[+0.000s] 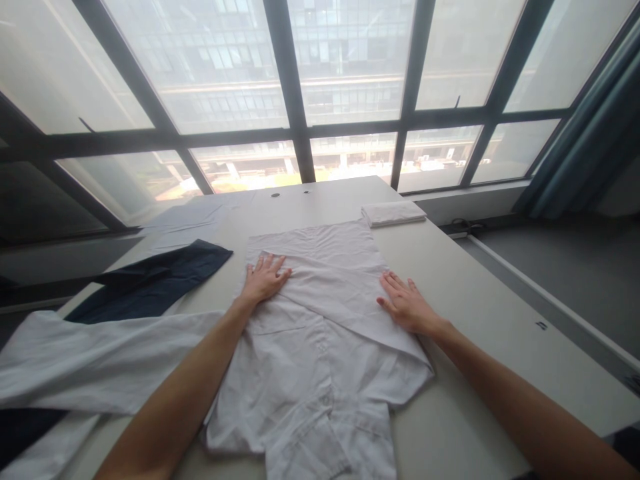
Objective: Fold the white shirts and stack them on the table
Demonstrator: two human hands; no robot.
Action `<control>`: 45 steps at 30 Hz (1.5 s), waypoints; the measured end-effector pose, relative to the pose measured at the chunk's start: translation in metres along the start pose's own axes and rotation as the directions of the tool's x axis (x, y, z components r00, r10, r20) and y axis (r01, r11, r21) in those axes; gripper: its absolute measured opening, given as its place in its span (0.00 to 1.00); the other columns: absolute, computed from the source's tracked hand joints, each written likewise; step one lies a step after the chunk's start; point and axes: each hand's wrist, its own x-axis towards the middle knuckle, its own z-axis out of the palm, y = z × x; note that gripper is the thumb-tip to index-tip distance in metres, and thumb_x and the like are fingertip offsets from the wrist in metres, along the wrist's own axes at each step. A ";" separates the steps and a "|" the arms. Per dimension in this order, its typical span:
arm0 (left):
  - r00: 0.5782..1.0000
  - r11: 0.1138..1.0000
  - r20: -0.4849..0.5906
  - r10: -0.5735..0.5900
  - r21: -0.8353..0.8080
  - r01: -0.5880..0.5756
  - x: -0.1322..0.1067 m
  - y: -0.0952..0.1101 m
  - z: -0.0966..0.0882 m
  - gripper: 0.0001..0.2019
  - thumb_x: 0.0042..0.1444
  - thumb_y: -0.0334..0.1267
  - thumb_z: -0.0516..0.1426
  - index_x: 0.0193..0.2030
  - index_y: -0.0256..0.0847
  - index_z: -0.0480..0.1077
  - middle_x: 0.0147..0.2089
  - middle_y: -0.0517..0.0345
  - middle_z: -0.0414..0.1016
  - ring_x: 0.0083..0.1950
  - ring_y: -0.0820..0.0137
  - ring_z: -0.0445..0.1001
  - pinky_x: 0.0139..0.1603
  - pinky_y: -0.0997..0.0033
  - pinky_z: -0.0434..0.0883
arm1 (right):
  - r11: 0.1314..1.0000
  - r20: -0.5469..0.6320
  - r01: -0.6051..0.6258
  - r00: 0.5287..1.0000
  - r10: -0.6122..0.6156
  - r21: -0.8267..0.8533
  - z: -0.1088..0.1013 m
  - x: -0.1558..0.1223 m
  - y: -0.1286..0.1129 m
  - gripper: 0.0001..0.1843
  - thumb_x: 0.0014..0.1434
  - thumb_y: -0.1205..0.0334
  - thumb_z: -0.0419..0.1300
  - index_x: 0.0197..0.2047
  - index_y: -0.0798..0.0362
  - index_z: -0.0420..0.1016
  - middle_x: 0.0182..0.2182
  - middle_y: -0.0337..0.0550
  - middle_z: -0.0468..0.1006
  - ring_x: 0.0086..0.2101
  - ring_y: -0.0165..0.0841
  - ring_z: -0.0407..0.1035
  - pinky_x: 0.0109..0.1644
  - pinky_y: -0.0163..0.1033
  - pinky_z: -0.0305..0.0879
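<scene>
A white shirt (310,353) lies spread on the white table, its collar end toward me. One sleeve is folded across its body. My left hand (265,277) rests flat on the shirt's left side, fingers spread and pointing away from me. At the right edge of the shirt, my right hand (404,301) lies with its fingers stretched out on the folded cloth. Neither hand grips the fabric.
A folded white cloth (393,213) sits near the table's far right edge. Dark blue garments (165,280) and another white garment (110,360) lie at the left. Beyond the white table (475,347) stand large windows (350,67); a curtain (585,147) hangs at the right.
</scene>
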 end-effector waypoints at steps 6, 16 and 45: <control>1.000 1.000 0.004 -0.002 -0.004 0.002 -0.001 0.000 0.000 0.36 0.67 0.63 0.40 0.76 0.50 0.52 0.79 0.48 0.44 0.78 0.46 0.43 0.72 0.34 0.45 | 1.000 0.002 -0.005 1.000 0.005 0.016 0.002 0.000 0.001 0.37 0.72 0.44 0.39 0.76 0.56 0.48 0.75 0.52 0.45 0.73 0.42 0.37 0.73 0.64 0.35; 1.000 1.000 0.008 -0.001 -0.013 0.001 -0.001 0.001 -0.001 0.36 0.67 0.63 0.40 0.76 0.49 0.52 0.79 0.47 0.44 0.78 0.47 0.42 0.71 0.33 0.45 | 1.000 0.000 0.003 1.000 -0.003 0.011 0.004 0.002 0.003 0.37 0.72 0.44 0.39 0.76 0.57 0.48 0.75 0.52 0.45 0.73 0.43 0.37 0.73 0.64 0.35; 0.949 0.995 -0.316 0.021 -0.087 -0.051 -0.001 0.005 -0.006 0.27 0.71 0.42 0.39 0.72 0.40 0.61 0.75 0.51 0.58 0.76 0.61 0.52 0.75 0.49 0.49 | 1.000 0.003 0.002 1.000 -0.002 0.002 0.004 0.002 0.004 0.37 0.72 0.44 0.39 0.76 0.55 0.48 0.75 0.53 0.44 0.73 0.44 0.37 0.73 0.64 0.36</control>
